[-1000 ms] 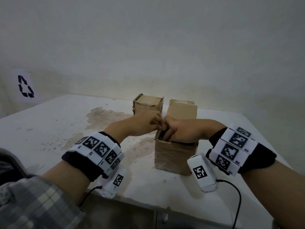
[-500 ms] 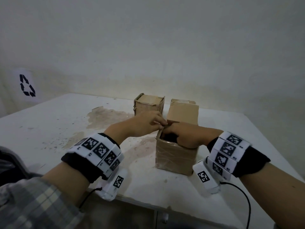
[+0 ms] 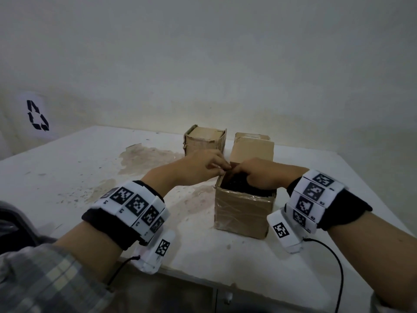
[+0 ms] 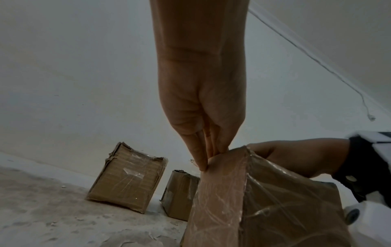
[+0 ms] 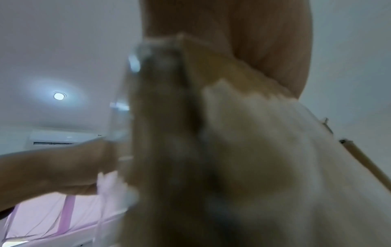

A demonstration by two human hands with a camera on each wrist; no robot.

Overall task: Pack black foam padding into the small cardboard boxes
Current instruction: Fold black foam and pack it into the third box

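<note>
Nearest the viewer, both forearms reach forward over the worn, stained white surface point(image 3: 74, 177), each wrist wrapped in a black band carrying white blocks printed with black square markers.

Just beyond them stands the open brown cardboard box wrapped in clear tape point(image 3: 243, 213), near the front edge and right of centre. Black foam padding point(image 3: 235, 184) fills its mouth, dark and level with the rim.

The right hand point(image 3: 261, 175) lies palm down over the opening, its fingers bent down into the box onto the foam; whether they grasp the foam or only press it cannot be told, and the right wrist view is too blurred to help.

The left hand point(image 3: 204, 162) meets the box at its far left top corner. In the left wrist view its fingers point(image 4: 201, 160) are drawn together, pinching the cardboard edge at that corner.

Behind the hands, one plain brown flap point(image 3: 252, 150) of the open box stands upright.

Further back sit two more small brown cardboard boxes: a closed taped one on the left point(image 3: 204, 141) and another on the right point(image 3: 252, 136), mostly hidden by the raised flap. The two stand near each other but apart.

Beyond the surface rises a pale wall, with a black recycling symbol on a white sheet point(image 3: 37, 115) at far left.
</note>
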